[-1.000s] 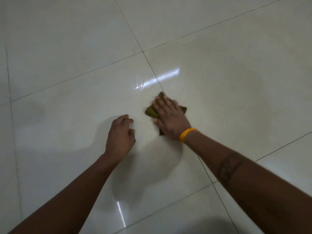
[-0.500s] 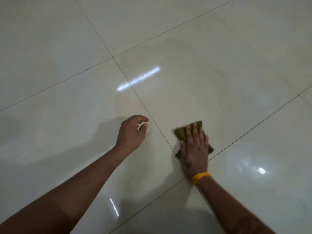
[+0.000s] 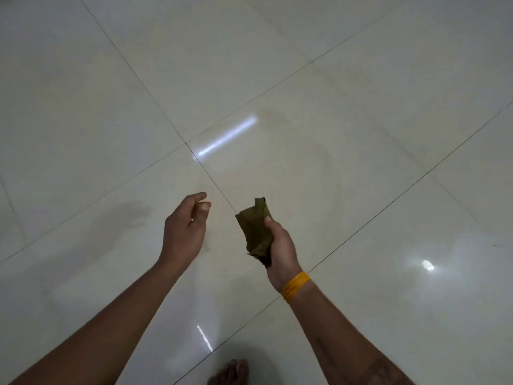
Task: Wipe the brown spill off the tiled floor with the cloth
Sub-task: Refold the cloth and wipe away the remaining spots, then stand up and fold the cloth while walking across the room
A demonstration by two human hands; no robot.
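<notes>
The crumpled olive-brown cloth [image 3: 256,229] is gripped in the right hand [image 3: 280,245], fingers curled round it, above the glossy cream tiled floor [image 3: 361,134]. Its long axis points away. The empty left hand [image 3: 185,229], loosely curled, hangs beside the cloth.

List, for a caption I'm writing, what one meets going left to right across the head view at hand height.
left hand → grout line crossing → cloth → right hand → yellow wristband → small round light glare on the tile.
</notes>
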